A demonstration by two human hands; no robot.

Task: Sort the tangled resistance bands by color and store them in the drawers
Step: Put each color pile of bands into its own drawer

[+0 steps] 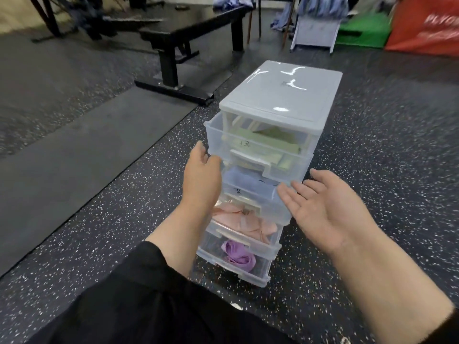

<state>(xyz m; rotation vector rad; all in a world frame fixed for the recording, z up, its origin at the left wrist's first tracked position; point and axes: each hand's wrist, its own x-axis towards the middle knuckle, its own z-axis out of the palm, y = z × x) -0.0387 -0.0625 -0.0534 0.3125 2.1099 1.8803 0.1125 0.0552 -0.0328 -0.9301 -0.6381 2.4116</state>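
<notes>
Resistance bands (pixel 258 142), sorted by color in four part-open drawers (pixel 250 170) between both hands: left hand (pixel 202 175) and right hand (pixel 320 207) flat-fingered, empty, seemingly poised to push them closed.

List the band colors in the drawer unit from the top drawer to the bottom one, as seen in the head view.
Green bands → blue bands → pink bands → purple bands, all in the clear drawer unit.

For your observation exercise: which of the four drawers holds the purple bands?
The bottom drawer, lowest in the stack. Its purple bands differ from the green, blue and pink contents of the drawers above.
</notes>
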